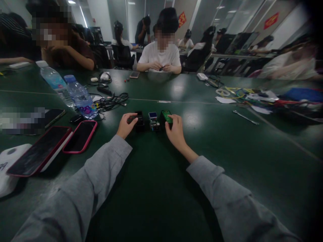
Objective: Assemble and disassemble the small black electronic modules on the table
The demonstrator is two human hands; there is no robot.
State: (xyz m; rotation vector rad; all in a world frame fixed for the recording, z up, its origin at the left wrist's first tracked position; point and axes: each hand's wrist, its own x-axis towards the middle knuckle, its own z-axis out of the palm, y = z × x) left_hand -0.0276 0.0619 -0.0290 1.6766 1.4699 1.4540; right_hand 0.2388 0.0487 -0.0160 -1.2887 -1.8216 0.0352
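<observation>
Out in front of me, my left hand (pixel 127 125) has its thumb and fingers on a black slotted part (pixel 140 121) that sits on the dark green table (pixel 151 181). My right hand (pixel 176 130) grips a black box-like part with a green circuit board (pixel 166 115) on its top; its lower portion is partly hidden by the fingers. Between the two hands stands a small electronic module (pixel 154 125) with a little square screen at its upper end. Neither hand touches this module.
Two water bottles (pixel 82 97), black cables (pixel 113 100), and phones, one a pink-edged phone (pixel 80 136), lie to the left. On the right are a wrench-like metal tool (pixel 246 117) and a heap of coloured wires (pixel 264 95). A person (pixel 160 55) sits opposite, handling something small.
</observation>
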